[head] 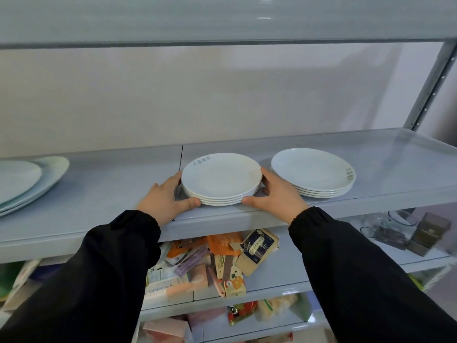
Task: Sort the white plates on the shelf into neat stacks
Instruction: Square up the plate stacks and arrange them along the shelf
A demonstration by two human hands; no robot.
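A stack of several small white plates (pixel 221 179) sits near the front edge of the grey shelf (pixel 385 169), its top plate marked with blue writing. My left hand (pixel 165 199) cups the stack's left side, thumb against the lower rims. My right hand (pixel 274 194) holds its right side in the same way. A second stack of several white plates (pixel 312 172) stands just to the right, close behind my right hand. At the far left lie larger oval white plates (pixel 27 181), overlapping and partly cut off by the frame.
An upper shelf board (pixel 222 21) hangs overhead. A perforated metal post (pixel 430 87) rises at the right rear. The lower shelves hold loose packets and boxes (pixel 222 258), and glassware with dark boxes (pixel 405 229) at right.
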